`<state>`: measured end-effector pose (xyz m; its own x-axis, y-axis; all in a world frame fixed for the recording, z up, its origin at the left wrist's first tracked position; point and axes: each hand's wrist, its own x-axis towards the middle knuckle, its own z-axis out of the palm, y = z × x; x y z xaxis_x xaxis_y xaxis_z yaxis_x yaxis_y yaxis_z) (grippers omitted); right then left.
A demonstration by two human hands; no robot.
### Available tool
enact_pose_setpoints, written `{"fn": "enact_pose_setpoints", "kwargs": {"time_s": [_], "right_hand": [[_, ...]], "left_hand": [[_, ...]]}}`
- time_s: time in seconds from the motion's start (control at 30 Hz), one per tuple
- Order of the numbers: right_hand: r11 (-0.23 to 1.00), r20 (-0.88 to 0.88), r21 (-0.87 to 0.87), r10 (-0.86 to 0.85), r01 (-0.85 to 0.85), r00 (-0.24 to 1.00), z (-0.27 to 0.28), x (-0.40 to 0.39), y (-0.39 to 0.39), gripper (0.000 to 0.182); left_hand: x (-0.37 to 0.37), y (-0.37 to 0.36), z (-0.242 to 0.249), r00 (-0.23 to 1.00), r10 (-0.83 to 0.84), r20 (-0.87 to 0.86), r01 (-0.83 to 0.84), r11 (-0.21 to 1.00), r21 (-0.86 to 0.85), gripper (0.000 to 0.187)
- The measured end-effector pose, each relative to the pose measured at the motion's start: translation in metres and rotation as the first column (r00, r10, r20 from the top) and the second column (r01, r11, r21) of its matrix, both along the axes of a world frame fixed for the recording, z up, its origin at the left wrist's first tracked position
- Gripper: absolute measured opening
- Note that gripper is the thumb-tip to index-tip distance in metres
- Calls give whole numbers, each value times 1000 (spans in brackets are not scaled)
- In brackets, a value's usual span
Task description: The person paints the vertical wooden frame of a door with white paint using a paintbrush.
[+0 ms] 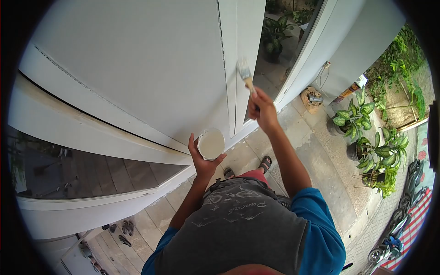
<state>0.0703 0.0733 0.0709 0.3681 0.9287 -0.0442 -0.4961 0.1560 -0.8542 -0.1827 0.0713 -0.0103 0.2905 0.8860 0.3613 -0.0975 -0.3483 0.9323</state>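
Observation:
My right hand (262,106) grips the handle of a paintbrush (244,72), its whitened bristles pointing up and overlapping the white door frame (247,27) in this view. Below and to the left, my left hand (204,165) is wrapped around a round tub of pale paint (211,143), seen from above with white smears on its rim. The large white panel (137,59) stands right in front of the tub, with dark gaps along its edges.
A dark glass pane (279,50) is to the right of the brush. Potted plants (353,117) stand on the tiled floor (311,156) at the right, with parked motorcycles (394,229) beyond. Several sandals (126,229) lie at the lower left. A cable (323,73) hangs near the wall.

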Motion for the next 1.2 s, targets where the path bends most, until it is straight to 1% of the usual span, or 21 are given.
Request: {"fn": "enact_pose_setpoints", "kwargs": {"time_s": [0.1,0.13,0.17,0.2,0.23,0.3,0.4,0.47,0.53,0.63,0.73,0.8,0.87,0.9,0.97,1.0,1.03,1.07,1.13,1.17,1.2], "right_hand": [[975,-84,-220,-29,10,996,-71,-20,-20,24],[975,-85,-222,-26,7,996,-90,-20,-24,24],[940,-149,-339,-28,-25,988,-108,-18,-29,22],[891,-212,-449,-37,-63,977,-105,-21,-31,20],[890,-216,-450,-37,-66,976,-100,-19,-30,20],[933,-150,-358,-26,-30,988,-69,-6,-24,18],[988,-19,-150,20,-23,1000,39,-5,-26,24],[996,7,-85,19,-19,1000,82,-7,-28,28],[977,125,211,-29,2,992,96,-5,-24,33],[992,36,115,37,-41,999,55,9,-5,34],[997,-82,-3,71,-71,994,-31,5,-4,30],[989,-108,-141,36,-51,993,-91,2,-15,30],[935,-182,-350,-9,-56,983,-125,-3,-26,26],[887,-211,-454,-16,-84,977,-122,-6,-29,24],[889,-184,-450,-2,-83,983,-114,-4,-26,22],[893,-154,-443,8,-76,988,-90,-2,-23,20],[940,-127,-334,32,-74,991,-60,1,-22,21],[955,-68,-295,3,-23,998,-17,-2,-19,30],[989,19,-145,45,-42,999,48,-3,-25,33],[988,15,-147,40,-37,999,70,-5,-27,33],[1000,38,11,21,-21,999,88,-7,-29,33]], "left_hand": [[0,0,-4,1000,9,-8,-9,1000,2,123],[0,0,-6,1000,3,-5,-3,1000,-3,123],[-2,-1,-6,1000,-2,-4,1,1000,-9,123],[-2,-1,-5,1000,1,-7,-1,1000,-10,123],[-2,-1,-4,1000,1,-9,-1,1000,-8,122],[-2,-2,-3,1000,-3,-13,3,1000,-8,122],[-2,-1,-3,1000,-8,-10,8,1000,-2,122],[-2,-2,-2,1000,11,-22,-11,1000,1,123],[-3,-3,-2,999,16,-29,-16,1000,2,124],[-2,-2,-3,1000,21,-13,-21,1000,1,123],[-2,-1,0,1000,20,9,-20,1000,4,122],[-4,-2,0,999,32,3,-32,999,6,122],[-3,0,-4,1000,16,10,-16,1000,6,122],[-2,1,-3,1000,18,11,-18,1000,7,122],[-2,-1,-2,1000,12,10,-12,1000,-14,122],[-2,-1,-2,1000,12,11,-12,1000,-13,122],[-2,0,-3,1000,6,10,-6,1000,-13,122],[-3,-1,-3,1000,-1,8,1,1000,-14,122],[-1,-1,-1,1000,6,6,-6,1000,-10,122],[-1,-1,0,1000,12,5,-12,1000,-8,122],[0,0,2,1000,6,5,-6,1000,-8,122]]}}
